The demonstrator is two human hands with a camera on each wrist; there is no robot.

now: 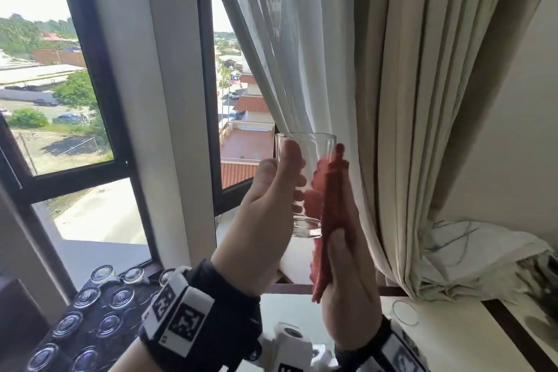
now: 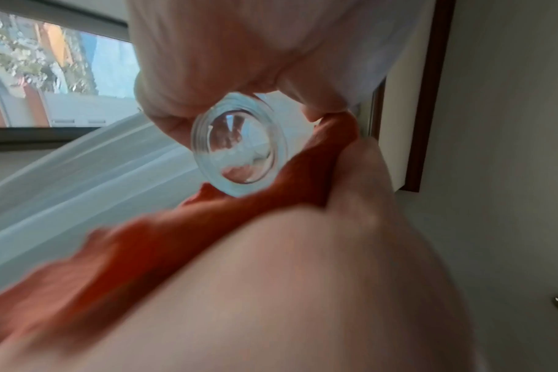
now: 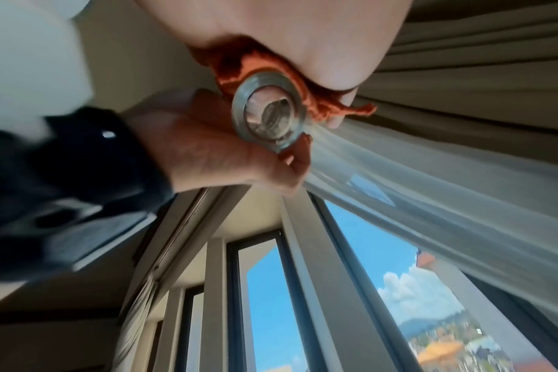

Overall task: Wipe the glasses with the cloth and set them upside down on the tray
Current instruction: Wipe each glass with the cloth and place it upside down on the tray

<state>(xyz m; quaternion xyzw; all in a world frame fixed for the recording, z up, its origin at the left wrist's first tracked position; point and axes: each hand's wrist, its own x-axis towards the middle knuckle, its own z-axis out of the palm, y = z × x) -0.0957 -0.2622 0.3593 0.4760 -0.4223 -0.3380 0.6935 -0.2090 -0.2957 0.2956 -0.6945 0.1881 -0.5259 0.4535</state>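
My left hand (image 1: 294,172) grips a clear glass (image 1: 305,184) upright at chest height in front of the window, thumb near the rim and fingers round the far side. A red cloth (image 1: 330,199) is pressed against the glass's right side by my right hand (image 1: 347,220), its thumb pinning the cloth to the palm. Both wrist views look at the thick glass base (image 2: 239,146) (image 3: 268,118) with the cloth (image 2: 207,221) (image 3: 239,63) wrapped beside it. The dark tray (image 1: 90,311) lies low on the left.
Several glasses (image 1: 87,296) stand upside down on the tray. One more glass (image 1: 404,312) stands upright on the white table at lower right. A sheer curtain (image 1: 287,69) and a beige curtain (image 1: 407,100) hang just behind the hands.
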